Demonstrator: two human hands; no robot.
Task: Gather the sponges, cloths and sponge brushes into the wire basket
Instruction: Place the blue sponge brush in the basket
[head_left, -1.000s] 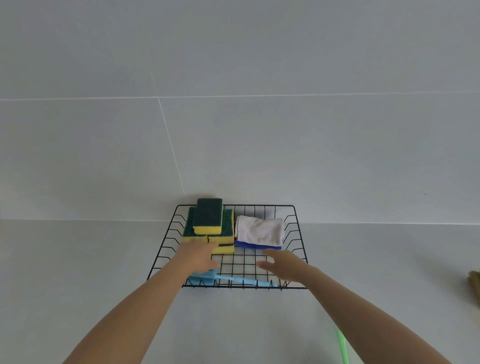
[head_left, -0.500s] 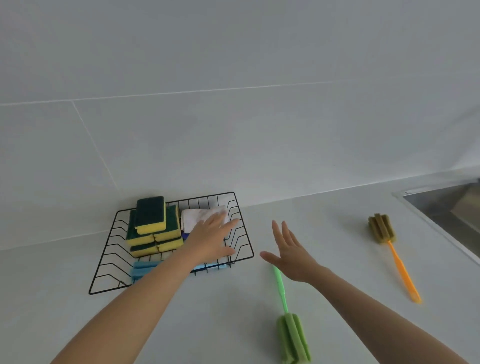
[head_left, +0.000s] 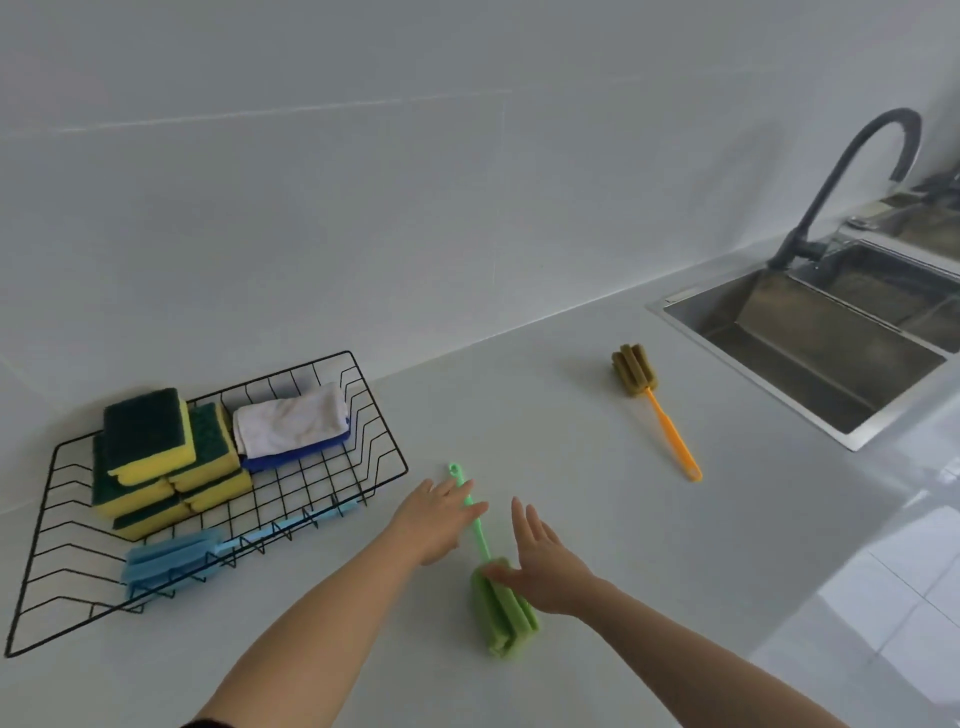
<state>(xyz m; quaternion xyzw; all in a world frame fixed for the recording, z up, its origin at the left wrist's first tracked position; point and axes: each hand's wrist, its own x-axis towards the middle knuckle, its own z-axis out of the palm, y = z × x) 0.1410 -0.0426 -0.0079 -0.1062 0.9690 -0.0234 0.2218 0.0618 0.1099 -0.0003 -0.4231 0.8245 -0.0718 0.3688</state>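
White countertop (head_left: 519, 415) scene: left hand (head_left: 434, 522) and right hand (head_left: 545, 566), both spread flat and empty, flank the green sponge brush (head_left: 498, 597), fingers overlapping it. Wire basket (head_left: 384, 431) left holds sponges (head_left: 156, 457), cloths (head_left: 291, 421), blue brush (head_left: 171, 558). Orange-handled brush (head_left: 657, 410) lies near the sink (head_left: 810, 343).

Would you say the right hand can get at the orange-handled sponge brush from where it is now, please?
Probably yes, with a longer reach. The right hand hovers open at the green sponge brush, and bare counter lies between it and the orange-handled sponge brush, which lies alone near the sink.
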